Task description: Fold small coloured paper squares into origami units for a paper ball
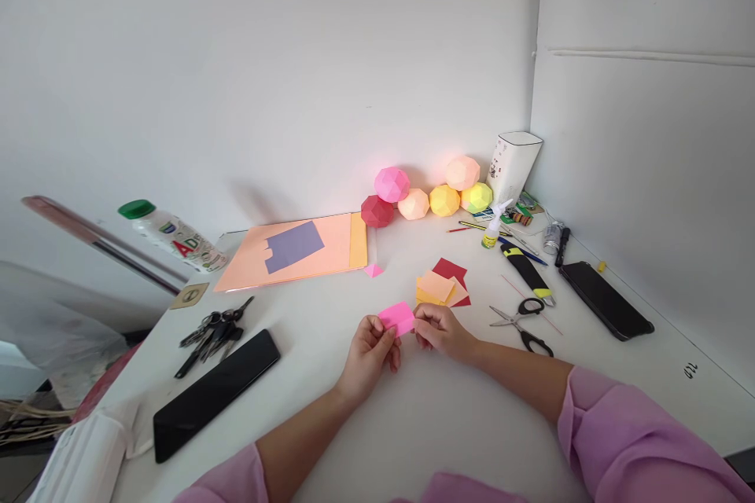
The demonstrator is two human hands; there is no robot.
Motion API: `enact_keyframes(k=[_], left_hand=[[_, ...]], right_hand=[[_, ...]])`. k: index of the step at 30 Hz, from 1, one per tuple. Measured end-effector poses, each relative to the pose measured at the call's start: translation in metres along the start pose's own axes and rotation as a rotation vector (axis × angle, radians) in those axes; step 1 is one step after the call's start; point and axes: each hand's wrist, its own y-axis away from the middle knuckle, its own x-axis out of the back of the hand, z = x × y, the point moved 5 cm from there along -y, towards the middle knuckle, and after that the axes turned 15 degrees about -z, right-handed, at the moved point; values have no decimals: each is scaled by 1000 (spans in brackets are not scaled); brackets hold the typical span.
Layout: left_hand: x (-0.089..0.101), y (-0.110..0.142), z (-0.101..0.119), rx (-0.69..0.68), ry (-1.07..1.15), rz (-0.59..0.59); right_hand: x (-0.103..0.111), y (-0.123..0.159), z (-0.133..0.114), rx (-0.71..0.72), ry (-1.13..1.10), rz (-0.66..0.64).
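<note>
A small bright pink piece of paper (396, 317) is held up over the front middle of the table. My left hand (373, 349) pinches its left and lower side between thumb and fingers. At its right edge, my right hand (443, 329) has its fingers closed on the paper; its fingertips are partly hidden. Just beyond my right hand lies a loose pile of cut paper pieces (436, 288) in peach, yellow and dark red. A tiny pink paper piece (373, 270) rests farther back, near the large peach sheets (283, 251).
Faceted paper balls (392, 185) stand against the wall. To the right are scissors (521, 322), a box cutter (527, 271), a glue bottle (491, 232) and a phone (606, 300). Keys (215, 334), a black flat device (217, 393) and a white bottle (177, 237) are on the left.
</note>
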Motion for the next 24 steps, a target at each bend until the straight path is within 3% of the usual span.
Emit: enact_keyframes(k=[9,16,24], left_hand=[[1,1,0,16,-54,-7],[1,1,-5,59,-72,-37],[-3,5,-4,105,-254,-112]], right_hand=[[2,3,2,95,-43,54],[1,-1,-1,160,99,6],[1,-1,-7,110,31,-5]])
